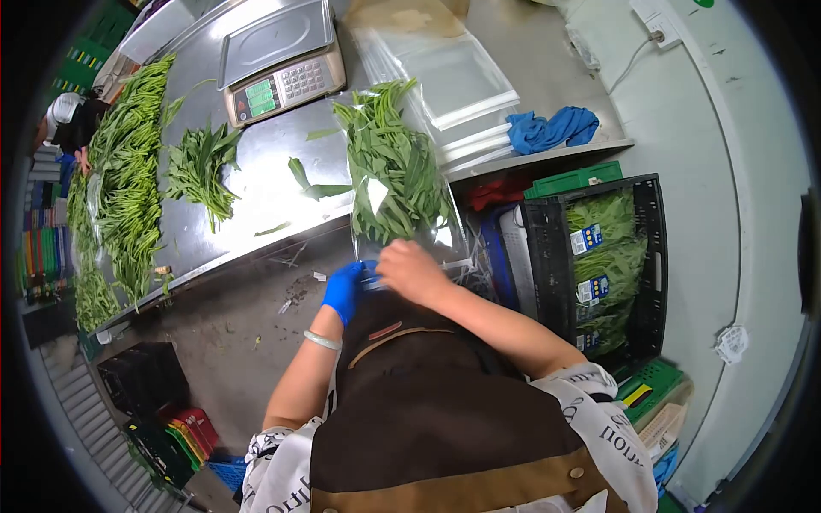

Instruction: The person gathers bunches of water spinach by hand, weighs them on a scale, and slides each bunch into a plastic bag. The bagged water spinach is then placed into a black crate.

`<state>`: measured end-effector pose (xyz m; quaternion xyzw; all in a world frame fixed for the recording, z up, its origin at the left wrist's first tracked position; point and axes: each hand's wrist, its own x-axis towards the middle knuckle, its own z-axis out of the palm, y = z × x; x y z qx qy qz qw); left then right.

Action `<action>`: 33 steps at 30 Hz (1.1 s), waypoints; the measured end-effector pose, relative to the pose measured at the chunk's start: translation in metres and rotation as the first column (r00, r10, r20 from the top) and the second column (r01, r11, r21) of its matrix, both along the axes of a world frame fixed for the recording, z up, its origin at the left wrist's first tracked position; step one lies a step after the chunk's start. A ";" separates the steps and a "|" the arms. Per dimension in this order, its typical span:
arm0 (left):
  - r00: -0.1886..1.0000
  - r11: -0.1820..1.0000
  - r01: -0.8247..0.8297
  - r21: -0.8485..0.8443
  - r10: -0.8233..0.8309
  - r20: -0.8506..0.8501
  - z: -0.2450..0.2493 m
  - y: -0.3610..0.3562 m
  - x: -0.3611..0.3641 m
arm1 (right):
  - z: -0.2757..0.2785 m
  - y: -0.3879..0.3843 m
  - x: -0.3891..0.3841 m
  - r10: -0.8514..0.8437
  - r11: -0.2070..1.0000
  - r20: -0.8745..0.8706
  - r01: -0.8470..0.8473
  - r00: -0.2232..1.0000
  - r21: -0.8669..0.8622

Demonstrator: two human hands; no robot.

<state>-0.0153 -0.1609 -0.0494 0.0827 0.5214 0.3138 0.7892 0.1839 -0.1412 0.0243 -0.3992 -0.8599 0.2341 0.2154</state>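
Center frame: blue-gloved left hand [345, 291] seems closed on the near end of the clear bag [459, 244]; bare right hand [410, 269] is beside it, fingers curled, blurred, can't tell if gripping. Bag lies at the table's [269, 224] near edge, its near end past the edge, leafy greens [393, 171] inside. Likely light, soft, floppy; leaves bruise easily, film probably slippery. Best hold: bunched film at the near end, other palm under the stems, no squeezing.

Right of frame: black crate [658, 256], bagged greens [605, 256] inside, 3 labels visible. Lower right: green crate [654, 386], contents unclear. Lower left: black crate [144, 376], contents unclear. Top center, farther: stacked clear bags [457, 81], flat. Upper left: white tub [160, 32], dark contents, can't identify.
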 end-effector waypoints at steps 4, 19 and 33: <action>1.000 1.000 -0.004 0.007 0.005 -0.013 -0.029 -0.005 -0.014 | -0.035 0.008 -0.042 0.154 0.981 0.146 -0.132 0.977 -0.145; 0.728 0.764 0.489 0.422 -0.091 -0.679 -0.019 0.008 -0.048 | -0.119 -0.200 0.204 0.493 0.720 0.675 0.178 0.549 -0.671; 0.405 -0.171 0.911 0.375 0.209 -0.890 0.030 0.066 -0.046 | -0.045 0.046 0.107 0.030 0.999 0.082 -0.029 0.996 -0.020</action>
